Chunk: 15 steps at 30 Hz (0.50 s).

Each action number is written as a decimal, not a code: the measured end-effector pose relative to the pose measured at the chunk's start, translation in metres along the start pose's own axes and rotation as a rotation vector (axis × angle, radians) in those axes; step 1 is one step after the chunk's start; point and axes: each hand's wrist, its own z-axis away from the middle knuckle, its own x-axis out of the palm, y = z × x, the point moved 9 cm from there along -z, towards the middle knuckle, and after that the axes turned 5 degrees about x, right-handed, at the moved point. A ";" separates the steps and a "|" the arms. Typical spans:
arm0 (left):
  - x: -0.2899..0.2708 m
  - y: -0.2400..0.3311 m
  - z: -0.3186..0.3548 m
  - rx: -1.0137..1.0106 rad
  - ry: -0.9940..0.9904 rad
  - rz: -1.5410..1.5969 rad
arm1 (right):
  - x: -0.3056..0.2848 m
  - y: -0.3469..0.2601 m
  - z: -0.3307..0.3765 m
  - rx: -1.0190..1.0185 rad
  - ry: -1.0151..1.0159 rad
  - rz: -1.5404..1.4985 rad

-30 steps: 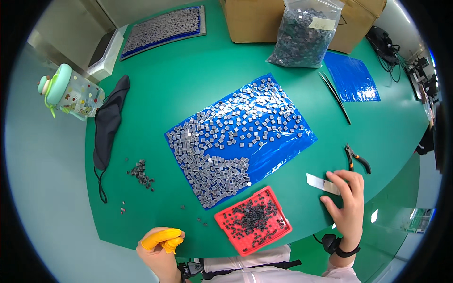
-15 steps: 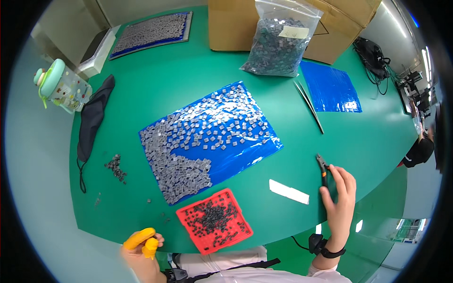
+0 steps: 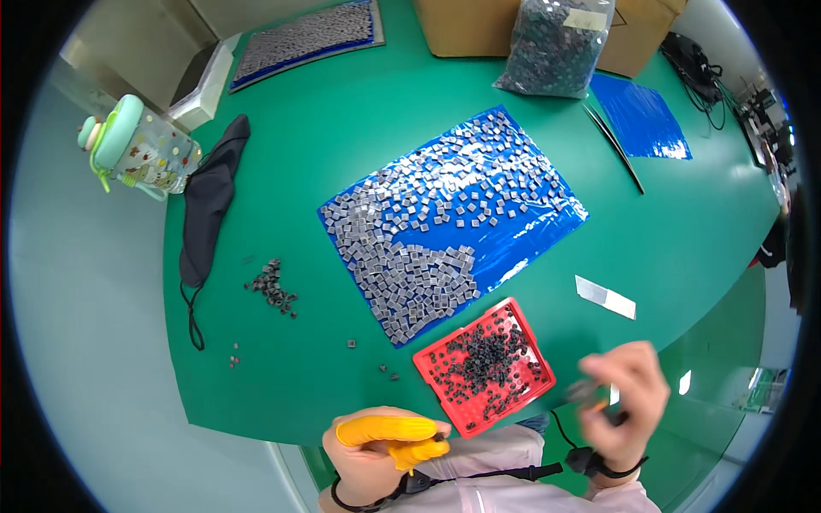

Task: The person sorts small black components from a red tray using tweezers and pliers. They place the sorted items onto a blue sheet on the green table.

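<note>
Green worktop with rounded edge, pale grey-blue floor to the left and below, cardboard box at the far edge, dark cables top right, glare spots lower right.

the left hand sits low near the body, curled, with yellow covers on its thumb and forefinger pinched together at the tips, while the right hand, blurred, is raised beside it with fingers bent inward and a dark band at its wrist.
</note>
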 end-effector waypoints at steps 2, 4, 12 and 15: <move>0.005 0.001 0.001 0.030 0.008 -0.025 | 0.028 -0.022 -0.003 0.022 -0.163 -0.071; 0.002 0.000 0.008 0.010 0.080 -0.074 | 0.041 -0.026 0.000 -0.011 -0.218 -0.116; 0.010 -0.002 0.006 0.154 -0.010 -0.027 | 0.047 -0.021 0.004 -0.016 -0.237 -0.107; 0.016 0.006 0.004 0.151 -0.028 -0.082 | 0.047 -0.021 0.001 -0.048 -0.253 -0.091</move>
